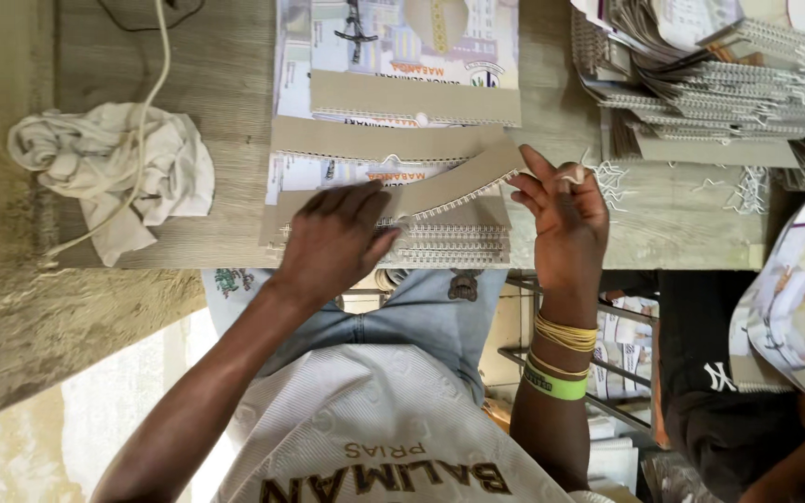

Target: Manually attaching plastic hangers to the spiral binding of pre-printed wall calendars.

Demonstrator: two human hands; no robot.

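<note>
My left hand (333, 237) lies on a stack of wire-bound cardboard-backed calendars (449, 244) at the near edge of the wooden table (225, 84). Its fingers pin one end of a curved brown cardboard strip (463, 179). My right hand (561, 210), with yellow and green bands on the wrist, is at the strip's other end. It pinches a small white wire hanger (572, 174) between thumb and fingers. More printed calendars with cardboard strips (412, 93) lie just beyond the stack.
A crumpled white cloth (114, 163) and a pale cord (156, 74) lie at the left. A heap of wire-bound calendars (729, 84) and loose wire hangers (747, 191) fill the right. Another person in a black shirt (710, 373) holds a calendar (798, 298).
</note>
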